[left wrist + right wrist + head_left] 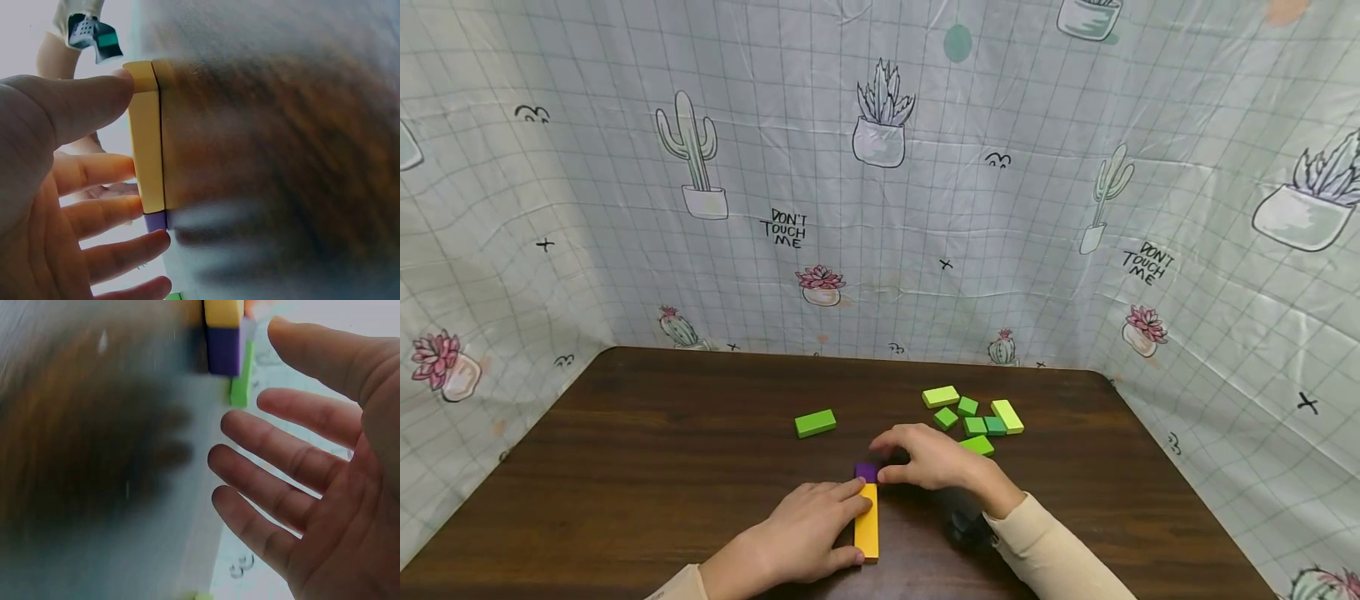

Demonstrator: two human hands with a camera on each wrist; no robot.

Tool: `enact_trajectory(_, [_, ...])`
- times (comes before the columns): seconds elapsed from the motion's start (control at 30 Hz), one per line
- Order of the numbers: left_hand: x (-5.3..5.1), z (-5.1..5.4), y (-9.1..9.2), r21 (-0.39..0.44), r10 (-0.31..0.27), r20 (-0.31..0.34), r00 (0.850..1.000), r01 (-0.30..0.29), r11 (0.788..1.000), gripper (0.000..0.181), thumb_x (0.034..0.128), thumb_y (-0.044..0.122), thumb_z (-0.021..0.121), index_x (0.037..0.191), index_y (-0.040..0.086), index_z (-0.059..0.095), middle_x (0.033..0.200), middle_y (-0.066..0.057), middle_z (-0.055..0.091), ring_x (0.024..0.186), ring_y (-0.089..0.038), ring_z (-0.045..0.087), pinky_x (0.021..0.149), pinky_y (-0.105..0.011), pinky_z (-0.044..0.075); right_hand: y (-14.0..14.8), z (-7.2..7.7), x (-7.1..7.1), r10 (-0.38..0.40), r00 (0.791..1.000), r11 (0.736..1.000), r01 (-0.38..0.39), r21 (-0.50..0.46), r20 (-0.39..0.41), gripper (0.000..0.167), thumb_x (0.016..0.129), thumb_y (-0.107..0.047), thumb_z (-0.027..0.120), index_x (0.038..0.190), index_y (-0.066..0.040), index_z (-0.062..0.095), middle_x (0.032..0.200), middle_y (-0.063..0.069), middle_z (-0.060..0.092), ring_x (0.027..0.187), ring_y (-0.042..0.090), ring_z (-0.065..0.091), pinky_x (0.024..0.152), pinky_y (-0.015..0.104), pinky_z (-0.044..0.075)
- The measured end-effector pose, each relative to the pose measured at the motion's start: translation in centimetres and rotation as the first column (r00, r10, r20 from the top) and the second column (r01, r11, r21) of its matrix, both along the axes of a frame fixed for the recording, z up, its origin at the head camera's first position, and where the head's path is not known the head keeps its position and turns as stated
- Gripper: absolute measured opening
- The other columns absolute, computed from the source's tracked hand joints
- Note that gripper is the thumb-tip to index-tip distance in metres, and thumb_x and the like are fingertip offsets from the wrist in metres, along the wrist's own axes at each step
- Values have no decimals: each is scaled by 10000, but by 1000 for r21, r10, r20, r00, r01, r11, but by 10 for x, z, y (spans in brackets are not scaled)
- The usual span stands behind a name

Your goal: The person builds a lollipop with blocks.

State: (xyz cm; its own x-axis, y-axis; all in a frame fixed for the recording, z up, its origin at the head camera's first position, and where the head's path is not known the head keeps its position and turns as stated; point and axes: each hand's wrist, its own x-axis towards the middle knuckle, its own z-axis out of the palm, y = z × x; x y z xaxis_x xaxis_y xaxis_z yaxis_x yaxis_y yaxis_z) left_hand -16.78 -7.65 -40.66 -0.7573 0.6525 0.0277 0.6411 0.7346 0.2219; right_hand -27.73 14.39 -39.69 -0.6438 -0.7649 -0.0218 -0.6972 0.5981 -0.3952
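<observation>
A long yellow-orange block (867,533) lies lengthwise toward the viewer, its far end against a small purple block (866,472). My left hand (808,529) touches the yellow block, thumb at its near end and fingers along its side and top; the left wrist view shows the thumb on the yellow block (147,150) and the purple block (156,220) beyond. Just right of the purple block is my right hand (928,458), fingers spread and loosely bent, holding nothing. The right wrist view has the purple block (224,351) near that hand's thumb, apart from it.
A green block (816,423) lies alone beyond the hands. Farther right is a group of several green and yellow-green blocks, among them a yellow-green one (1007,417) and a dark green one (995,426). Patterned cloth (880,225) hangs behind the wooden table (662,442).
</observation>
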Motion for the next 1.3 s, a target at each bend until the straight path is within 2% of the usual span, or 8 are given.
enact_trajectory(0.23, [-1,-1,-1,8,12,22,1000,-12,1000,576,868,509,638,1323,163,566,1457,-75,438,1267,-269,477,1004,-500,392,31,5,-3,-93,994,995,91,-38,-50,420,923,-414,613,1223,-121,640,1154,-23,625,1047,150,579,899,375,481])
enact_trajectory(0.37, [-1,1,-1,6,10,16,1000,-10,1000,573,867,506,641,1320,163,568,1456,-74,440,1265,-269,480,1003,-496,392,52,5,-3,-169,982,985,166,-38,-84,423,900,-395,652,1221,-120,640,1183,-10,615,1109,185,562,928,410,461])
enact_trajectory(0.47, [0,2,-1,-1,11,5,1000,-11,1000,573,864,504,646,1319,165,568,1456,-71,440,1263,-265,481,997,-493,399,64,5,-3,-194,973,981,192,-28,-129,413,883,-351,685,1218,-112,641,1196,17,599,1120,222,554,922,433,455])
enact_trajectory(0.6, [0,3,-2,0,12,3,1000,-12,1000,569,864,495,652,1317,161,570,1456,-74,440,1259,-267,486,991,-496,405,76,3,-4,-197,951,980,199,-13,-237,403,854,-302,724,1192,-94,653,1189,55,593,1102,261,557,899,458,458])
enact_trajectory(0.73, [-1,1,-1,9,10,18,1000,-10,1000,567,868,491,649,1321,160,567,1457,-74,438,1258,-270,486,993,-501,404,86,-1,-5,-219,926,973,232,6,-309,415,823,-286,758,1185,-107,659,1160,47,590,1056,250,564,856,438,471])
enact_trajectory(0.93, [-2,-1,-1,8,9,22,1000,-9,1000,575,868,499,644,1331,167,560,1464,-68,428,1264,-267,481,994,-501,403,95,-5,-7,-242,910,962,271,43,-337,425,814,-298,767,1190,-132,660,1086,14,566,963,199,527,771,386,461])
enact_trajectory(1.13, [-1,0,-2,6,9,21,1000,-9,1000,574,870,499,641,1331,165,560,1465,-73,428,1264,-272,482,998,-499,400,98,-6,-7,-260,919,954,292,70,-297,356,814,-296,766,1130,-149,693,1000,-16,545,846,133,488,669,324,431])
enact_trajectory(1.3, [0,-1,-1,13,3,20,1000,-3,1000,568,872,492,642,1328,163,561,1463,-76,429,1263,-272,482,999,-502,398,100,-7,-5,-270,923,951,301,77,-276,316,812,-289,767,1093,-157,706,967,-33,533,808,115,470,637,301,413])
